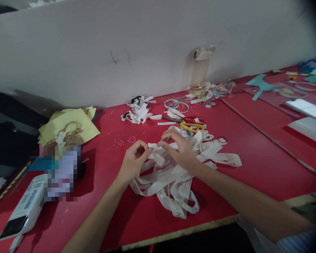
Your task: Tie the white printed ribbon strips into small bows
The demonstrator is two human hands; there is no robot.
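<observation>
At frame centre, left hand and right hand pinch white ribbon; ribbon pile, lower centre, could snag if tugged, loops lying crossed.

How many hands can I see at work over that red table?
2: the left hand, pinching a white ribbon end, and the right hand, close beside it above the ribbon pile. Neither is hidden.

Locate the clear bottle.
Head view, upper right of centre: the clear bottle stands at the back of the red table, by the wall, beyond the right hand.
</observation>
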